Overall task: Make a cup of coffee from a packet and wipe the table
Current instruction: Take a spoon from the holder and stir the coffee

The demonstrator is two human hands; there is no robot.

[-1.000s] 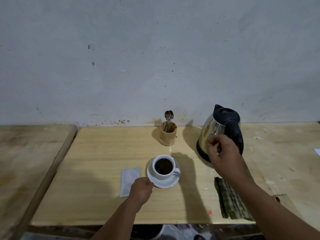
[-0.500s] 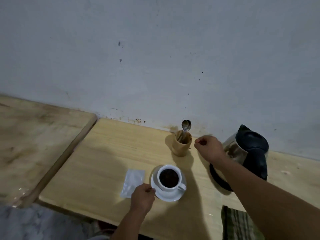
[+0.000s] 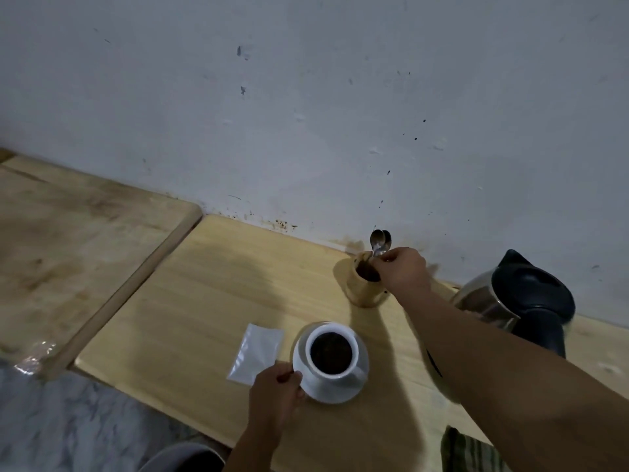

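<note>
We are looking at a white ceramic cup (image 3: 332, 354) full of dark coffee, sitting on a round white saucer (image 3: 354, 386) near the front of the pale wooden table (image 3: 211, 301). Our left hand (image 3: 275, 396) is gripping the saucer's near rim, fingers closed on it. Just beside it on the left, a flat white paper packet (image 3: 257, 349) is lying on the wood. Farther back, our right hand (image 3: 403, 270) is pinching the handles of the metal spoons (image 3: 379, 240) standing in a tan wooden holder (image 3: 364, 284) by the wall. A steel kettle with a black lid (image 3: 520, 298) is standing to the right. A green striped cloth (image 3: 469, 453) is showing at the bottom edge. A second, darker wooden table (image 3: 68, 240) is adjoining on the left, under a stained grey-white wall (image 3: 306, 114); mottled grey floor (image 3: 68, 424) is showing below.
</note>
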